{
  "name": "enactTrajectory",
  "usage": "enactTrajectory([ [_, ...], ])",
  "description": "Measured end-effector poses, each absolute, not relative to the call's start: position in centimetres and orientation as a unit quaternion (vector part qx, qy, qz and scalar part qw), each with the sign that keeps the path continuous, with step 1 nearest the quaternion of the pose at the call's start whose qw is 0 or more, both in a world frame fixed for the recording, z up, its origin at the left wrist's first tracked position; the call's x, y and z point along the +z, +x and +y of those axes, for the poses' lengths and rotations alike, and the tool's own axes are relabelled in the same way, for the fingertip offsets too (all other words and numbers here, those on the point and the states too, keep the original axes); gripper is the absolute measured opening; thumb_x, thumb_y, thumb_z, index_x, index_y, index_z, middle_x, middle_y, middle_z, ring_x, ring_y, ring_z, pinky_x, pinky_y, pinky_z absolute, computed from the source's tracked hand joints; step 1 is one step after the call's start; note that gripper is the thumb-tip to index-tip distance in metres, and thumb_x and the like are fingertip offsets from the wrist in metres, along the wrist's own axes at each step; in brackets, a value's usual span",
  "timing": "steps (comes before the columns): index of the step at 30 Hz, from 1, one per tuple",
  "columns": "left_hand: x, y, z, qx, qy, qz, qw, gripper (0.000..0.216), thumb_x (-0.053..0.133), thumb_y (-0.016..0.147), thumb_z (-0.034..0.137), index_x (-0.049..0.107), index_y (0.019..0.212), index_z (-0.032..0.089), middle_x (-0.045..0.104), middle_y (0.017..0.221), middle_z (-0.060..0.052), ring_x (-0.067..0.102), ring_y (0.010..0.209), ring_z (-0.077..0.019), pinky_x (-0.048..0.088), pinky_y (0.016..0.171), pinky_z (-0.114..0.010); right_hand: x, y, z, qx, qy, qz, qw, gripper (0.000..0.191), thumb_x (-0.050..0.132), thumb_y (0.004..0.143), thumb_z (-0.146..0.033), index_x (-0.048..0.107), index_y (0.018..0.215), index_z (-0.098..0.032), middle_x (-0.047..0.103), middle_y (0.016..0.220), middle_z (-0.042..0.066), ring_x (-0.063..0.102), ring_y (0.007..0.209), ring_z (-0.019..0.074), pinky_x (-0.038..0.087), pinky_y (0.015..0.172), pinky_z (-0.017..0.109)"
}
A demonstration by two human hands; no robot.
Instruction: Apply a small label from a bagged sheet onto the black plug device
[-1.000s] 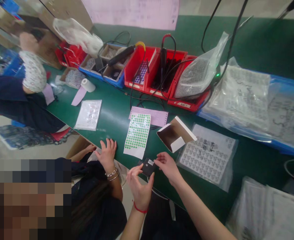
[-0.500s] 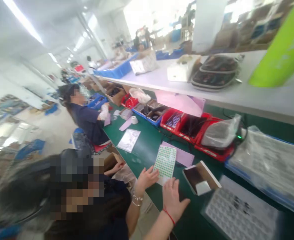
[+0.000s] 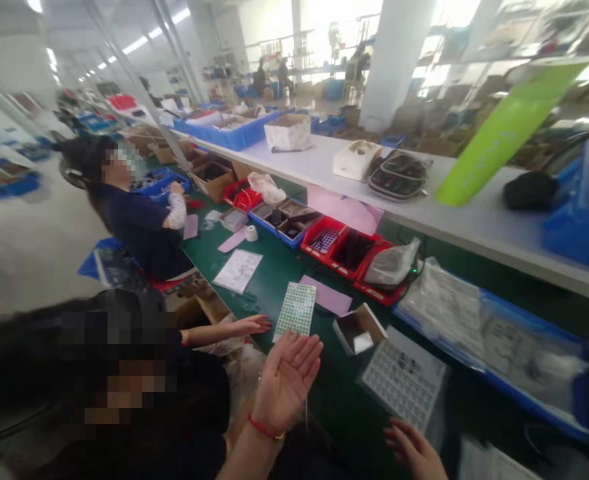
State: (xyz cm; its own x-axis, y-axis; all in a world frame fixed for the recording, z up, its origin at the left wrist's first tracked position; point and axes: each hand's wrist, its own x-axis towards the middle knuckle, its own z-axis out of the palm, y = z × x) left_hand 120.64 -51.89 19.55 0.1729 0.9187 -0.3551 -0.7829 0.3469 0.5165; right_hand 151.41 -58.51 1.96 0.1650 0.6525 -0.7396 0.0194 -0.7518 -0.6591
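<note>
My left hand (image 3: 290,377), with a red string bracelet at the wrist, is open and palm up above the table edge. Nothing lies in it. Just beyond its fingertips is a sheet of green stickers (image 3: 297,310). My right hand (image 3: 414,450) shows at the bottom edge, partly cut off; its visible fingers are stretched and hold nothing I can see. It is nearest a bagged tray of small parts (image 3: 404,383). A co-worker's hand (image 3: 251,325) rests left of the sticker sheet. Part of that co-worker's other arm is hidden behind my left hand.
A small open box (image 3: 359,330) stands right of the stickers, a pink sheet (image 3: 327,295) behind them. Red bins (image 3: 341,267) line the table's back under a white shelf (image 3: 319,167) bearing a green bottle (image 3: 504,143). Another person (image 3: 129,207) sits farther left.
The view has swung to the right. My left hand has turned from palm down to palm up, and my right hand has come into view at the bottom. The co-worker's arms have shifted.
</note>
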Motion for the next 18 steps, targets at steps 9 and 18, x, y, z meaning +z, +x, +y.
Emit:
enactTrajectory([
  [9, 16.7, 119.0, -53.9, 0.408, 0.169, 0.531, 0.724, 0.052, 0.087, 0.065, 0.058, 0.071, 0.087, 0.013, 0.074, 0.074, -0.006, 0.070, 0.069, -0.0148, 0.050, 0.062, -0.019, 3.5, 147.2, -60.3, 0.600, -0.715, -0.225, 0.280, 0.065, 0.070, 0.055, -0.065, 0.067, 0.099, -0.016, 0.075, 0.087, 0.011, 0.069, 0.080, 0.0249, 0.050, 0.065, 0.031],
  [18, 7.8, 119.0, -61.5, 0.160, 0.385, 0.690, 0.591, 0.081, 0.043, 0.046, 0.104, 0.032, 0.051, 0.024, 0.030, 0.052, 0.005, 0.031, 0.055, -0.0119, 0.024, 0.057, -0.030, 1.7, 146.3, -64.2, 0.616, -0.714, -0.238, 0.233, 0.047, 0.055, 0.049, -0.057, 0.065, 0.075, -0.019, 0.070, 0.065, 0.008, 0.065, 0.059, 0.0221, 0.044, 0.055, 0.031],
])
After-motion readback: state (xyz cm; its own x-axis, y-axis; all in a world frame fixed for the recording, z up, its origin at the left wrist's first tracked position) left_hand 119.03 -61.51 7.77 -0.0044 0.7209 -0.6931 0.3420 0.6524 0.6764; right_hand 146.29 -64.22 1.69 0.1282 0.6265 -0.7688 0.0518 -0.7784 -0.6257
